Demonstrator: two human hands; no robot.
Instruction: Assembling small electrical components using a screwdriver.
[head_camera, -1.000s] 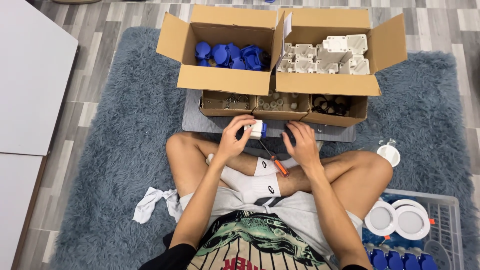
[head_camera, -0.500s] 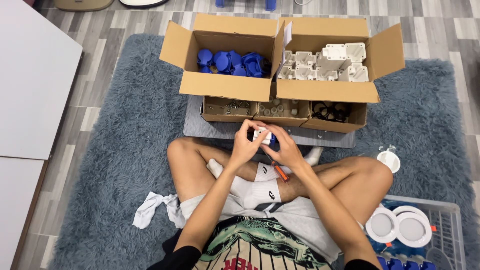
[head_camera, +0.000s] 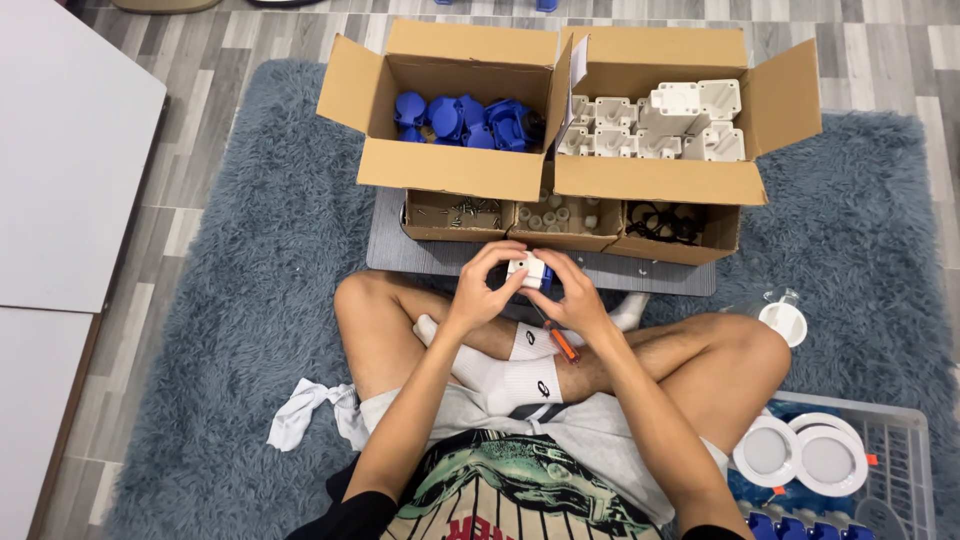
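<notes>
Both hands now close together around a small white and blue part (head_camera: 528, 270), held just in front of the crossed shins. A second ago the right hand (head_camera: 580, 300) lay apart from it, resting lower on the leg near the orange-handled screwdriver (head_camera: 562, 342), while the left hand (head_camera: 482, 290) alone pinched the part. The right hand has since lifted and met the left, fingertips touching the part from the opposite side.

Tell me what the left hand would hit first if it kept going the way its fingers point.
The left hand already touches the small white part. Beyond it, the right hand, which holds the part's other side, would likely come next; depth is hard to judge.
</notes>
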